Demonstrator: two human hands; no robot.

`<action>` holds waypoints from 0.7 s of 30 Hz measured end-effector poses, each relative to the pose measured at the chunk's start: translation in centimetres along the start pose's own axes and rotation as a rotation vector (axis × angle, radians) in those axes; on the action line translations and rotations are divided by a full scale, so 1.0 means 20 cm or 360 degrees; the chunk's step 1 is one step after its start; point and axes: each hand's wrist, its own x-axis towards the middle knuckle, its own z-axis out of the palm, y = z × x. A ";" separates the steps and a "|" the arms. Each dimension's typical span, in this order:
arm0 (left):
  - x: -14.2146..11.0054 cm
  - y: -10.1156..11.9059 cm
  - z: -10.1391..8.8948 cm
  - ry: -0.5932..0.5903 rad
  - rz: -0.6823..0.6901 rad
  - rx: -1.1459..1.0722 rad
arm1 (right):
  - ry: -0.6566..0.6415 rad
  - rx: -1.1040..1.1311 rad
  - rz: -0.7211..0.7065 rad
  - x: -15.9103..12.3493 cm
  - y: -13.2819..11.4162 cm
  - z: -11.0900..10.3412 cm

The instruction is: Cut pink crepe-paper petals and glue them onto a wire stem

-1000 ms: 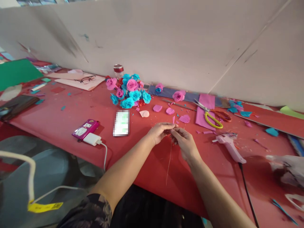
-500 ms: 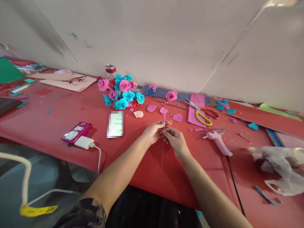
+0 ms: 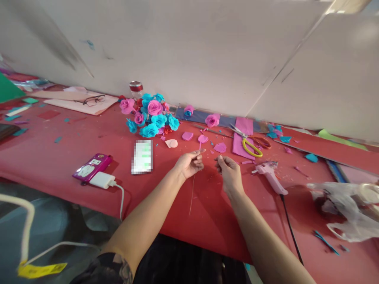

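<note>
My left hand (image 3: 188, 165) is closed around a thin wire (image 3: 192, 193), whose bare end hangs down toward the front of the red table. A narrow pink piece (image 3: 200, 145) stands up above the left fingers, apparently the wire's top end. My right hand (image 3: 230, 170) is a little to the right, thumb and fingers pinched; whatever is between them, if anything, is too small to make out. Just beyond both hands lie pink paper petals (image 3: 220, 147) and a pale pink petal (image 3: 171, 143).
Blue and pink paper roses (image 3: 149, 116) stand at the back. Yellow-handled scissors (image 3: 251, 148) lie on pink paper. A pink glue gun (image 3: 271, 176) and a plastic bag (image 3: 349, 209) are at right. A magenta phone (image 3: 94, 166) with a white plug-in block (image 3: 102, 179) lies left.
My right hand has left the wire and moved to the right, apart from my left hand. The left hand still holds the wire, which now slants more. The view has shifted slightly.
</note>
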 end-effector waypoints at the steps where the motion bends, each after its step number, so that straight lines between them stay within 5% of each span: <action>1: 0.00 -0.01 0.00 -0.0016 -0.0026 0.0013 | 0.0020 -0.0010 -0.0014 0.01 0.00 0.00; 15: -0.02 -0.01 0.02 -0.0286 0.0024 0.0221 | 0.0132 -0.0217 -0.0213 0.00 0.01 0.00; 21: -0.02 -0.01 0.03 -0.0234 0.0063 0.0244 | 0.0119 -0.0363 -0.0315 0.02 0.04 0.00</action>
